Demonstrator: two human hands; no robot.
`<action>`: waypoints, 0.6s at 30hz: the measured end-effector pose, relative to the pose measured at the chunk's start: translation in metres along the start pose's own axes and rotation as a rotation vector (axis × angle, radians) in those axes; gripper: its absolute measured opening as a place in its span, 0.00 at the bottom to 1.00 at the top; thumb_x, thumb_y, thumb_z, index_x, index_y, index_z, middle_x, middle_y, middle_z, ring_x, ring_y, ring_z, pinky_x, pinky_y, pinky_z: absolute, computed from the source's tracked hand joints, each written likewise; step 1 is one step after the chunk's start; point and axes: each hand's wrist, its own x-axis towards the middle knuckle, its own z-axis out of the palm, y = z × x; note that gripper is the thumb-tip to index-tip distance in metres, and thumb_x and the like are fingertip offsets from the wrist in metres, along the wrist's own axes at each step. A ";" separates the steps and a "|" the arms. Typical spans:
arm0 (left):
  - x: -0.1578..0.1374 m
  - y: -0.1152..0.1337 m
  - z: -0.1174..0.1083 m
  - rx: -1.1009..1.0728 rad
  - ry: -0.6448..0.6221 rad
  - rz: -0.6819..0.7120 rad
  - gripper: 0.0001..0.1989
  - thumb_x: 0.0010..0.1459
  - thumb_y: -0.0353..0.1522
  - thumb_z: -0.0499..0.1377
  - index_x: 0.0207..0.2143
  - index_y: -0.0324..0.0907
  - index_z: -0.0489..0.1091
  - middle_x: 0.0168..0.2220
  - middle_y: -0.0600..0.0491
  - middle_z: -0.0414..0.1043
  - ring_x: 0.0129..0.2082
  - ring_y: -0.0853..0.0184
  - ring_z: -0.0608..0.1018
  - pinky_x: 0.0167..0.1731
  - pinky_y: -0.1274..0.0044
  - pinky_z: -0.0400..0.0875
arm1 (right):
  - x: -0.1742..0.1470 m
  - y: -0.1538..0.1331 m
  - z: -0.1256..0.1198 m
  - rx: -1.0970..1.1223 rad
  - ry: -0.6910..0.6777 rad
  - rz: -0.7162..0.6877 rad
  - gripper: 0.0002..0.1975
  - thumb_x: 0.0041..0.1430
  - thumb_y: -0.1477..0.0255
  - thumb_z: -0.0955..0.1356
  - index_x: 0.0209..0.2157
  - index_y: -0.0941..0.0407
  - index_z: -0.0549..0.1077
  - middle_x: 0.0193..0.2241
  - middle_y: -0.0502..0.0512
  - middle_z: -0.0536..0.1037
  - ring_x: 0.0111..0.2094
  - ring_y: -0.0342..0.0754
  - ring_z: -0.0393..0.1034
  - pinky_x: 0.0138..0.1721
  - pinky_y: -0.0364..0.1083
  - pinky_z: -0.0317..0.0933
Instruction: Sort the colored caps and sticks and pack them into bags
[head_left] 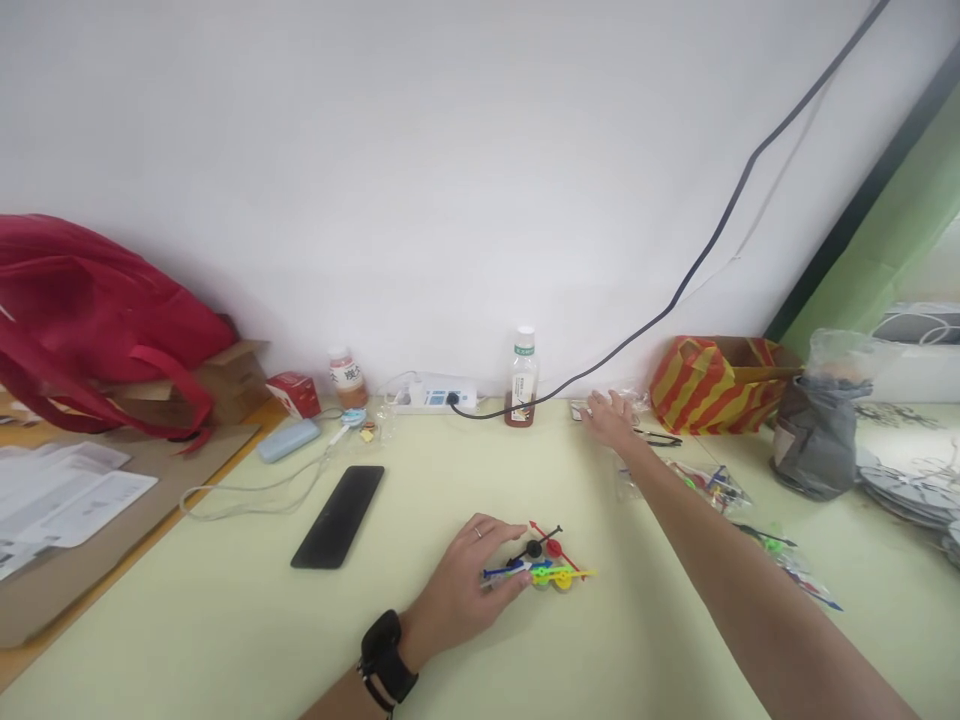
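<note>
My left hand (469, 575), with a black watch (388, 660) on its wrist, rests on the table beside a small cluster of coloured arrow spinners (553, 562). Its thumb and index finger are apart, curved around the left side of the cluster. Black, red, blue, green, white and yellow arrows show there, on small round bases. Far forward near the wall, my right hand (607, 418) lies with fingers spread over a clear plastic bag (637, 402). What is under its palm is hidden. Just right of it are dark-handled pliers or tweezers (661, 438), not clear which.
Bagged spinners (712, 487) and loose ones (802, 575) lie by my right forearm. A striped bag (720, 385) and a grey bag (814, 440) stand at right. A bottle (521, 380), power strip (439, 393), phone (339, 517) and red backpack (97, 310) are also around.
</note>
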 end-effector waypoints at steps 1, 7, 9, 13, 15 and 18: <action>0.000 0.000 0.000 0.001 0.008 0.002 0.18 0.64 0.37 0.62 0.56 0.50 0.70 0.49 0.48 0.76 0.51 0.58 0.75 0.53 0.64 0.73 | 0.001 0.000 -0.002 0.002 0.017 0.001 0.20 0.71 0.64 0.61 0.58 0.57 0.72 0.63 0.68 0.69 0.67 0.64 0.53 0.64 0.67 0.45; 0.000 0.000 0.000 0.045 0.155 0.051 0.16 0.65 0.36 0.61 0.55 0.48 0.71 0.49 0.46 0.76 0.50 0.56 0.76 0.52 0.62 0.73 | -0.006 0.011 -0.046 0.119 0.329 0.060 0.20 0.64 0.69 0.63 0.55 0.62 0.71 0.55 0.71 0.74 0.59 0.62 0.64 0.61 0.60 0.56; 0.002 0.005 -0.004 0.071 0.255 0.064 0.16 0.65 0.36 0.61 0.55 0.48 0.71 0.49 0.46 0.76 0.52 0.55 0.75 0.54 0.61 0.72 | -0.019 0.016 -0.070 0.300 0.566 0.112 0.15 0.61 0.70 0.64 0.48 0.59 0.74 0.47 0.67 0.78 0.50 0.59 0.71 0.54 0.58 0.64; 0.018 0.025 -0.022 0.101 0.364 0.039 0.20 0.64 0.36 0.62 0.58 0.49 0.67 0.55 0.46 0.73 0.56 0.55 0.73 0.57 0.61 0.70 | -0.056 0.014 -0.126 0.690 0.609 0.110 0.08 0.55 0.72 0.68 0.38 0.55 0.76 0.38 0.61 0.81 0.38 0.55 0.75 0.43 0.54 0.70; 0.034 0.039 -0.034 0.081 0.300 0.024 0.26 0.64 0.39 0.63 0.62 0.50 0.64 0.60 0.46 0.69 0.59 0.55 0.72 0.59 0.62 0.69 | -0.073 0.003 -0.152 0.923 0.441 0.070 0.06 0.55 0.71 0.69 0.35 0.55 0.75 0.35 0.58 0.81 0.37 0.53 0.77 0.41 0.52 0.72; 0.065 0.057 -0.050 0.047 0.238 0.031 0.32 0.62 0.42 0.65 0.66 0.51 0.60 0.65 0.47 0.65 0.63 0.55 0.68 0.62 0.62 0.66 | -0.088 -0.024 -0.178 1.084 0.049 -0.007 0.08 0.55 0.69 0.71 0.38 0.54 0.77 0.39 0.57 0.82 0.40 0.52 0.78 0.43 0.51 0.73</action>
